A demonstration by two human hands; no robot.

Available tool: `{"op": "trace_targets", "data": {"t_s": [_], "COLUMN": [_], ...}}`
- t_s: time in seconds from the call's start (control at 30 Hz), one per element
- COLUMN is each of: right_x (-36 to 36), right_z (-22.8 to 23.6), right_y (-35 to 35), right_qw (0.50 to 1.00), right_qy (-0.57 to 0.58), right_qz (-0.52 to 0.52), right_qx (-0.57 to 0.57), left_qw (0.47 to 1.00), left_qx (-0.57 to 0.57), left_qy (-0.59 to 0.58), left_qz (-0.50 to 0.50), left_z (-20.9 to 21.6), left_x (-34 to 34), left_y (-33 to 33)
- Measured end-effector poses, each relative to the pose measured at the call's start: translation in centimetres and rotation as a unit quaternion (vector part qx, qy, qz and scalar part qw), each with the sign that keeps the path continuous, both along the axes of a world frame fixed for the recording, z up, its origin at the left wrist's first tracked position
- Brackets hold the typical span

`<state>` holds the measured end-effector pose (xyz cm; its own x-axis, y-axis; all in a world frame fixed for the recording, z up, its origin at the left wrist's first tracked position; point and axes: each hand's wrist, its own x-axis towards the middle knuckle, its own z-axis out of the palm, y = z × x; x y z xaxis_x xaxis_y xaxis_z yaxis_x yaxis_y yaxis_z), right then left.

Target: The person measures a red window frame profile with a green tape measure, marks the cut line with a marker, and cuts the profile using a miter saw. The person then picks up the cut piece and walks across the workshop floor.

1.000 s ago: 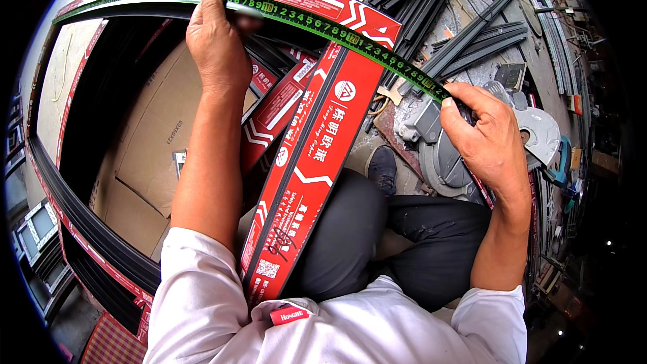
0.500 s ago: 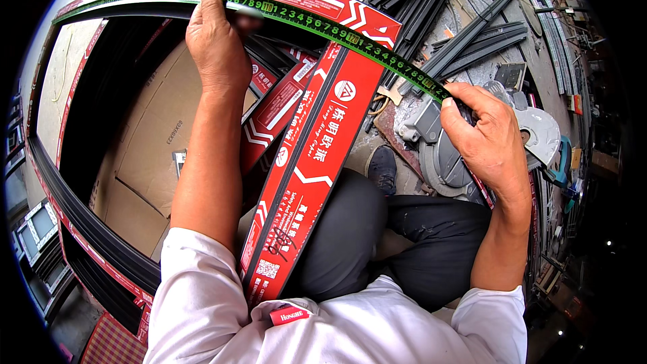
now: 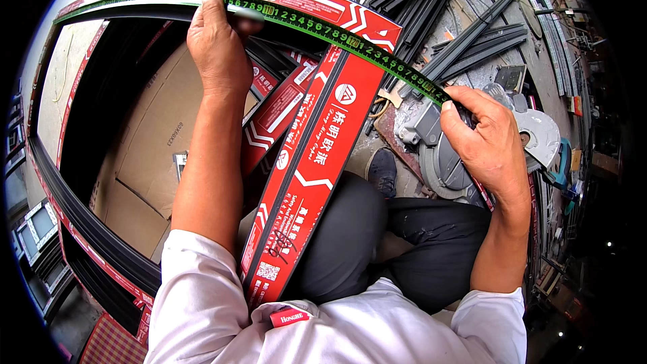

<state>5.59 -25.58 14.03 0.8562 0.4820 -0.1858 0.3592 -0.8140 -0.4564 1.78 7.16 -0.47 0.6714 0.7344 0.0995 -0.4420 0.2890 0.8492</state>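
A green tape measure with dark figures is stretched along the far rail of a window frame covered in red-and-white protective film. My left hand is closed over that rail, its thumb pressing on the tape; its fingertips on the inner side are smeared by motion. Off the frame's right corner, my right hand pinches the tape between thumb and fingers. Whether a tape case sits in that palm is hidden. The frame's near right bar slopes down beside my leg and bears a black handwritten mark.
A flattened cardboard sheet lies inside the frame. Dark metal profiles are heaped on the floor at the far right. Beyond my right hand stands a cutting saw with a grey guard. More frames lean at the left.
My left fingertips below the rail have shifted slightly. Both hands, the tape and the frame otherwise stay almost in place.
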Motion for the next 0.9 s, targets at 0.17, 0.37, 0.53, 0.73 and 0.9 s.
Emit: {"op": "trace_targets", "data": {"t_s": [0.17,0.37,0.53,0.73,0.9], "right_x": [-0.1,-0.1,0.0,0.0,0.0], "right_z": [0.1,0.1,-0.8,-1.0,-1.0], "right_y": [0.0,0.1,-0.3,-0.3,-0.3], "right_qw": [1.0,1.0,0.998,0.998,0.998], "right_qy": [0.001,0.007,-0.046,-0.037,-0.033], "right_qz": [0.0,-0.001,0.01,0.006,0.004], "right_qx": [0.003,0.004,0.046,0.052,0.06], "left_qw": [1.0,1.0,1.0,1.0,1.0], "left_qx": [-0.001,0.0,0.0,0.001,0.002], "left_qy": [0.001,0.0,-0.001,-0.001,-0.006], "left_qz": [0.001,0.002,-0.003,-0.002,-0.006], "left_z": [-0.1,0.0,-0.1,-0.1,-0.1], "left_x": [-0.1,-0.1,-0.1,-0.1,-0.1], "left_y": [0.1,0.0,0.0,0.1,0.1]}}
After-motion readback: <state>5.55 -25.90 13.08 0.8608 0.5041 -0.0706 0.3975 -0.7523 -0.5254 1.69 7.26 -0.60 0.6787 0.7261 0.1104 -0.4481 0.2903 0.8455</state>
